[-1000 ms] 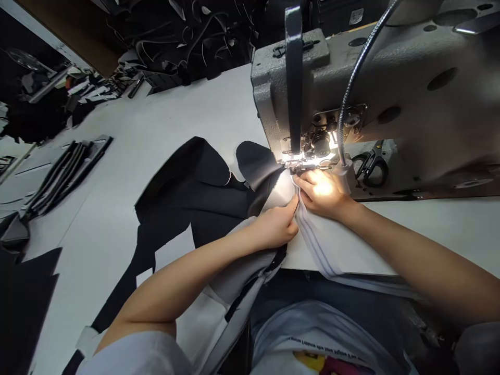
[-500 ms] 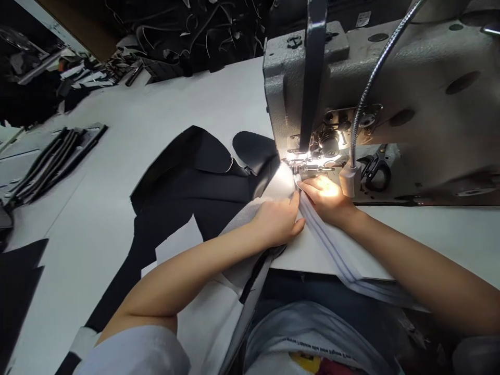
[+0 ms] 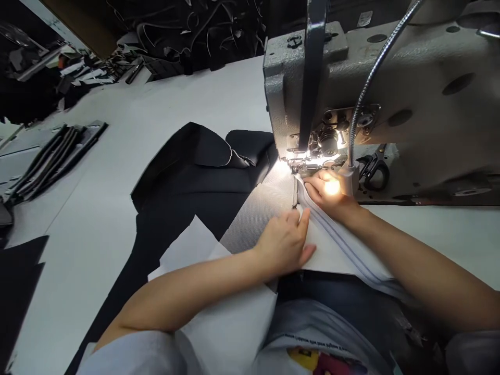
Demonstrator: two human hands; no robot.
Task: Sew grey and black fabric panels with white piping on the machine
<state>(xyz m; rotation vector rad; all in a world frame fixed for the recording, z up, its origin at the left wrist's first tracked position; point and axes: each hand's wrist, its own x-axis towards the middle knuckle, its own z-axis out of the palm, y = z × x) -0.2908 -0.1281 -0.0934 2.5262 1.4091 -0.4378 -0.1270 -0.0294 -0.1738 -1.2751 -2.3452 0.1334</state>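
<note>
My left hand [image 3: 283,239] lies on the lower edge of the grey mesh fabric [image 3: 260,208], its thumb and forefinger apart. That mesh is the backing of a black fabric piece [image 3: 195,179] spread to the left. With closed fingers my right hand [image 3: 328,194] holds a white tape with blue lines [image 3: 344,242] just before the needle area. From there the tape runs down over the table's front edge. The sewing machine's presser foot [image 3: 295,169] sits at the fabric's edge, under a bright lamp. My right fingertips are partly lost in glare.
The grey sewing machine [image 3: 390,67] fills the right side, with a lamp on a flexible metal neck [image 3: 369,86]. Black scissors [image 3: 375,169] lie under its arm. White sheets [image 3: 191,245] lie under my left forearm. Stacked pieces [image 3: 54,161] and dark heaps [image 3: 195,31] surround the white table [image 3: 97,140].
My left hand has moved down toward me along the fabric, and its forefinger and thumb have spread. More mesh edge shows below the presser foot. My right hand has shifted slightly right.
</note>
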